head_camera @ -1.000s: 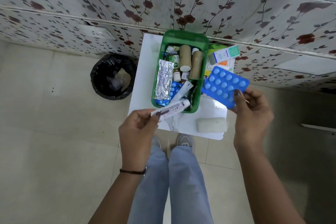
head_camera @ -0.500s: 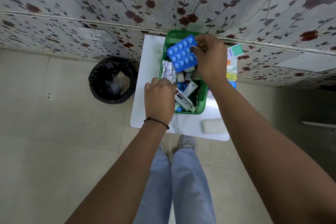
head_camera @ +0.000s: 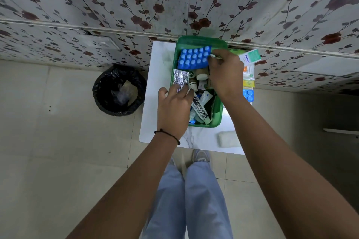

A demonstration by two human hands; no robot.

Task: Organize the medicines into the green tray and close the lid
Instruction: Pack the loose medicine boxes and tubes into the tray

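The green tray (head_camera: 200,41) stands on a small white table (head_camera: 155,103) against the wall and holds several medicines. My right hand (head_camera: 226,75) pinches the right edge of a blue blister pack (head_camera: 194,58), which lies flat over the tray's far end. My left hand (head_camera: 174,108) hovers over the tray's left rim with fingers spread, fingertips on the lower end of a silver foil strip (head_camera: 180,75). A white ointment tube (head_camera: 201,111) lies loose at the tray's near end. Small bottles (head_camera: 201,76) show between my hands.
Right of the tray lie a white-green box (head_camera: 250,58), orange and yellow packs (head_camera: 249,75) and a small blue blister (head_camera: 248,95). A white gauze roll (head_camera: 228,138) sits by the table's near edge. A black-lined bin (head_camera: 119,91) stands on the floor to the left.
My right hand carried the blue blister pack from the tray's right side to its far end. My left hand put the ointment tube into the tray, let go and reached the foil strip.
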